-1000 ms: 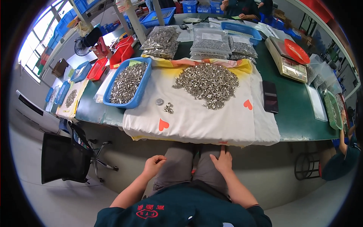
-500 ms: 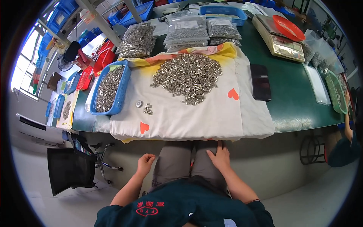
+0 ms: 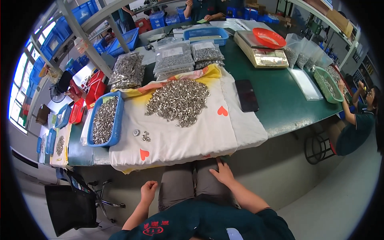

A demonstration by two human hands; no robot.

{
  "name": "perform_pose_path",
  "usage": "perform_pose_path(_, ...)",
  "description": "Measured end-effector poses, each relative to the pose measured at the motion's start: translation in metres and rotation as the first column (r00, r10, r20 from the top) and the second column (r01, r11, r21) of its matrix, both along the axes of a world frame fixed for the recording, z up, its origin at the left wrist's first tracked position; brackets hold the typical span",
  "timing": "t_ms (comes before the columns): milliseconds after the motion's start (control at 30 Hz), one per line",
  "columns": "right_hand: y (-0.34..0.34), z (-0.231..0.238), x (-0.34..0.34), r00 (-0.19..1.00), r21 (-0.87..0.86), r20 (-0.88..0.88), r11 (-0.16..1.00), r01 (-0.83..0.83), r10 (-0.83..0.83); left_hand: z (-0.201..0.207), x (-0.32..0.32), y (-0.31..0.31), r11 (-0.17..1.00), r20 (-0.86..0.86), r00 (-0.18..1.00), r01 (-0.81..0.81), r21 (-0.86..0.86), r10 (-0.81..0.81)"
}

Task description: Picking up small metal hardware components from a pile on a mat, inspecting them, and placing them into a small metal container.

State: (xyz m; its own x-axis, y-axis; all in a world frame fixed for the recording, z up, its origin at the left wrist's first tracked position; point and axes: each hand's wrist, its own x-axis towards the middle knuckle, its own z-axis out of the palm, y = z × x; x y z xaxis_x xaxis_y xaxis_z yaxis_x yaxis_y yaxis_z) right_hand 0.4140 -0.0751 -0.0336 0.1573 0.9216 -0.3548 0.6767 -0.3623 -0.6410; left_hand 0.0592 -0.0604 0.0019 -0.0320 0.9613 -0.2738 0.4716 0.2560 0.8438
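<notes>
Hands are kept apart, empty: right hand flat on knee, left hand apparently fisted, below cloth.

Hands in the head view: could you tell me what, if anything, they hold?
Nothing: the left hand is loosely curled beside the knee, the right hand flat on the thigh.

Both hands below table edge. Cloth overhang hangs just above right hand — blocks straight lift. Left hand beside knee, open air to its left. Ahead on cloth: bare strip nr front edge, then small parts cluster, big pile of metal parts beyond. Blue tray far left — phone to the right.
</notes>
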Motion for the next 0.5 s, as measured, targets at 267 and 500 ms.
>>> perform_pose_path(267,-0.024,0.036,-0.018,0.989,0.162,0.143,0.985,-0.053,0.03,0.03,0.009,-0.023,0.987,0.162,0.981,0.083,0.14,-0.106)
perform_pose_path(500,-0.032,0.096,-0.073,0.941,0.235,-0.224,0.951,-0.202,0.255,0.074,0.046,-0.025,0.929,0.429,0.825,0.328,0.168,-0.369)
